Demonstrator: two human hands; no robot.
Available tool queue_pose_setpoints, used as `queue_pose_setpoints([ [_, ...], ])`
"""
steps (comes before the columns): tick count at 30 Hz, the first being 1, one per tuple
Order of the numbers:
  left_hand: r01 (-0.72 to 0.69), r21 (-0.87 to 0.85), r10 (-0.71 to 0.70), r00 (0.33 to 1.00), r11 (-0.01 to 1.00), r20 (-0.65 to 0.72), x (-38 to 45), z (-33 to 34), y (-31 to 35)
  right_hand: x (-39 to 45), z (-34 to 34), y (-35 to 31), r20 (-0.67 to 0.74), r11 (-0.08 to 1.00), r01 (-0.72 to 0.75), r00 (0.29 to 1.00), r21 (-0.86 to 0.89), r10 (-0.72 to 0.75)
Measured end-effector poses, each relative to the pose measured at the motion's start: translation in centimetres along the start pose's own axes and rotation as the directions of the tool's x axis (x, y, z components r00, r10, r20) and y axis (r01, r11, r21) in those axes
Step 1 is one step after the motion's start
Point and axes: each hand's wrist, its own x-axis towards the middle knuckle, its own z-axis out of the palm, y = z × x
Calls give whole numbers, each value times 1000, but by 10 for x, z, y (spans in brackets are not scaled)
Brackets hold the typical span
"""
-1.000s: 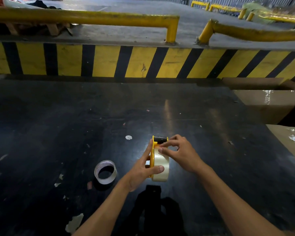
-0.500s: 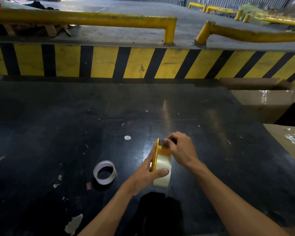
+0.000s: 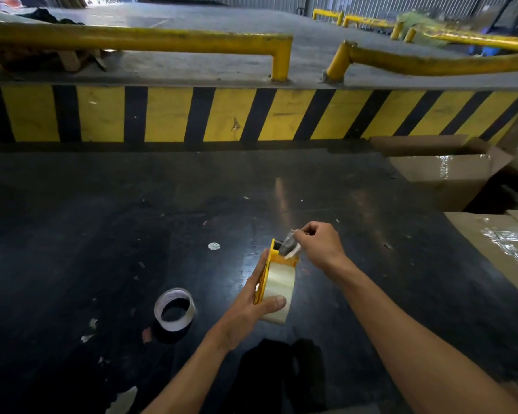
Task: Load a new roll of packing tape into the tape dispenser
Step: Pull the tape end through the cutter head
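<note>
Two hands are occupied with one yellow tape dispenser [image 3: 266, 271], which is held just above the dark surface [image 3: 102, 234] near its front edge. The left hand [image 3: 248, 312] is closed around the dispenser's lower part, thumb laid across the clear tape roll [image 3: 278, 289] already seated in the frame. The right hand [image 3: 319, 245] is pinched shut on the tape's free end [image 3: 289, 245], which is drawn up and away from the dispenser's head.

The step in hand is judged to be the threading of the free end through the head. It would be done well if the dispenser were kept steady by the left hand and the thumb eased so that the roll can turn. The strip should be kept flat and square to the frame, sticky side kept off the fingers as far as possible, and pulled far enough to reach the cutting edge. Whether the strip already passes the roller cannot be told.

By count: one dispenser, one loaded roll, and one nearly spent tape roll [image 3: 175, 309] lying flat on the surface to the left, apart from the hands. Two cardboard boxes [image 3: 449, 177] are seen at the right.
</note>
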Motion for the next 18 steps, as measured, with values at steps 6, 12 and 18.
queue_pose_setpoints([
  [6,6,26,-6,1000,1000,18,0,3,-1,0,1,-2,-22,999,-45,999,13,46],
  [12,47,-21,-48,998,999,-43,0,2,-1,-2,5,10,-87,994,-69,993,89,77],
  [18,57,-10,-56,998,998,30,-5,2,5,6,2,5,53,993,74,995,96,-79],
])
